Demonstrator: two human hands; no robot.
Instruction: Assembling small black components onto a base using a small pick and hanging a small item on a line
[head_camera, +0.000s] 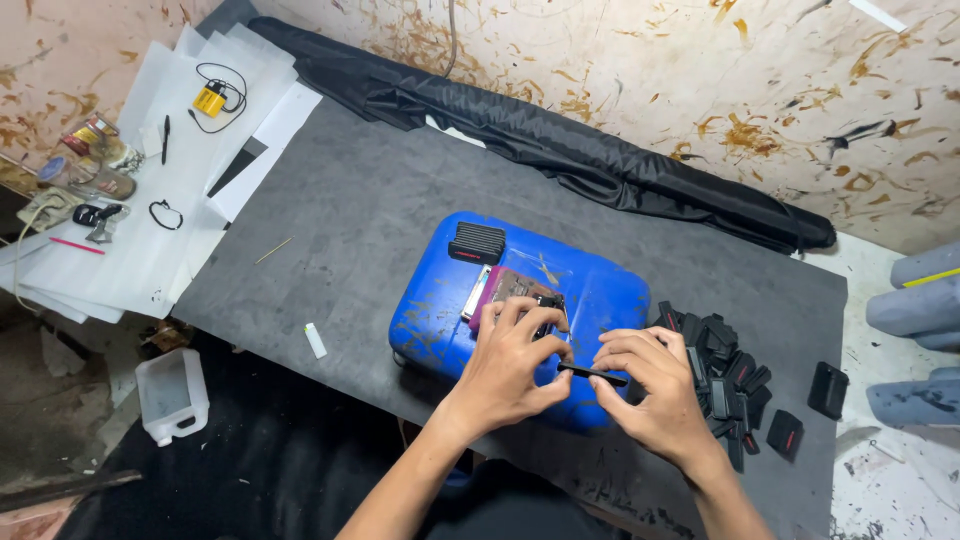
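1. Head view: left hand (515, 360) and right hand (645, 385) pinch a thin black strip (592, 374) between closed fingertips, over the blue canister (440, 310).
2. At three o'clock lies a pile of black pieces (725, 375); a loose pinch could likely drop the strip among them.

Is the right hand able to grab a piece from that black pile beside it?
Probably yes: the pile of black pieces lies right next to the right hand, nothing between. But that hand already pinches a thin black strip with the left hand.

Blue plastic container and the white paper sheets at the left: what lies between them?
In the head view, only grey mat with a thin wooden stick on it; a small white lighter lies nearer the container.
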